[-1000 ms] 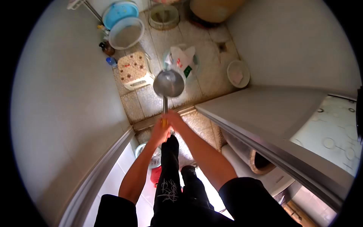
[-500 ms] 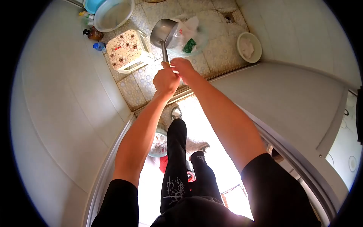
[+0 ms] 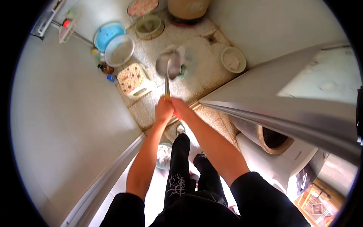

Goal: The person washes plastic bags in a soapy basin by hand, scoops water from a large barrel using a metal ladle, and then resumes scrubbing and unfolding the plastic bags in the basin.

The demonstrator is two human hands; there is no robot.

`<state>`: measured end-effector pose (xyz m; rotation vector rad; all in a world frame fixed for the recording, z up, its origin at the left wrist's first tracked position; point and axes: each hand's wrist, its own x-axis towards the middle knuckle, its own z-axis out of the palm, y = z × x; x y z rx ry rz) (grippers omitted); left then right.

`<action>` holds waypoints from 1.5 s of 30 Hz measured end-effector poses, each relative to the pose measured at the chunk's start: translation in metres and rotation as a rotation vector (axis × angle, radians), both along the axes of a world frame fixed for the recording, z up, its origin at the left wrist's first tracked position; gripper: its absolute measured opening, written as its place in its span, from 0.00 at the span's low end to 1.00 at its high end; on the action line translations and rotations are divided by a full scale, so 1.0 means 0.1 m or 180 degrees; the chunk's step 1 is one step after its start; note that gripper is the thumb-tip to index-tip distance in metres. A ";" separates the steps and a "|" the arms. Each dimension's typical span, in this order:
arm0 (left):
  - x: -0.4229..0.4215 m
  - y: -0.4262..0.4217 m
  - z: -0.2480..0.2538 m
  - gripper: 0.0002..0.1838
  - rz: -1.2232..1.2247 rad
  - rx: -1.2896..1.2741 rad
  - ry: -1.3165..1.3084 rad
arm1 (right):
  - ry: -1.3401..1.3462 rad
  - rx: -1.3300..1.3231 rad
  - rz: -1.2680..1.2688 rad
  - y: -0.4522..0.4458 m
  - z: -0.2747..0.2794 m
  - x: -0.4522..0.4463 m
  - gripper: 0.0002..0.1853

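A metal water dipper (image 3: 162,64) with a round, shiny bowl and a long handle is held out in front of me over the tiled floor, slightly blurred. My left hand (image 3: 163,111) is closed round the end of its handle, where a bit of yellow shows. Against it, my right hand (image 3: 177,107) is closed at the same handle end, its fingers partly hidden. Behind the bowl, white plastic (image 3: 183,53) and a green item (image 3: 183,70) are partly covered by the dipper.
A flowered stool (image 3: 131,78) stands left, near bottles (image 3: 106,69), a white basin (image 3: 119,51) and a blue basin (image 3: 109,34). At right sits a pale bowl (image 3: 233,60) beside the door (image 3: 264,89). A raised sill crosses below my hands; a tub (image 3: 163,156) is near my feet.
My view has shifted, bringing more basins at the back and a washing machine at right into sight. My right hand has come tighter against the left at the dipper's handle.
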<state>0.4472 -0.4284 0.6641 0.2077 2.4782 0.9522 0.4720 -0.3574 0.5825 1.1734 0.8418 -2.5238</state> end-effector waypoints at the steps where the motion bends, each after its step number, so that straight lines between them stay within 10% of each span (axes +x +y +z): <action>1: 0.23 -0.05 0.16 0.14 0.0080 0.0104 -0.0165 | -0.0128 -0.0030 0.0181 0.01 0.15 0.25 0.11; 2: 0.47 -0.30 -0.38 0.15 0.0180 0.0569 -0.0253 | 0.0169 -0.0170 0.0324 0.03 0.39 0.53 0.10; 5: 1.55 -0.40 0.89 0.08 0.1145 0.1646 -0.2162 | 0.0475 -0.0153 0.0660 -0.04 1.37 1.63 0.08; 10: 3.27 -0.74 1.87 0.05 0.1378 0.1958 -0.3110 | -0.0225 0.0119 0.1445 -0.22 2.32 3.36 0.10; 19: 4.38 0.02 2.74 0.26 -0.1300 0.1922 -0.3447 | 0.0168 0.1217 -0.0677 0.35 3.74 5.26 0.08; 21: 4.35 0.45 2.77 0.30 -0.1525 0.1898 -0.3529 | -0.0198 0.1446 -0.1486 0.60 3.64 5.30 0.08; 26: 3.95 0.74 2.72 0.28 -0.1669 0.2069 -0.0398 | 0.0250 0.2651 -0.1937 1.73 2.15 5.55 0.10; 28: 3.60 0.39 2.84 0.25 -0.1039 0.2138 -0.1409 | 0.0947 0.2462 -0.1904 2.00 1.97 5.55 0.09; 30: 3.20 -0.11 2.56 0.23 -0.0611 0.1695 -0.1475 | -0.0382 0.1703 -0.1361 2.14 2.20 5.37 0.10; 38: 1.91 -0.93 1.91 0.14 0.0986 0.1305 -0.1794 | -0.1234 0.1569 -0.1339 2.03 1.81 4.80 0.04; 42: 0.80 -0.48 1.47 0.11 0.0756 0.1442 -0.2115 | -0.2482 0.5040 0.0743 1.73 2.34 4.09 0.11; 45: -0.10 -0.29 1.31 0.11 0.0256 0.1495 -0.2383 | -0.2605 0.6171 -0.0079 0.99 2.44 3.28 0.11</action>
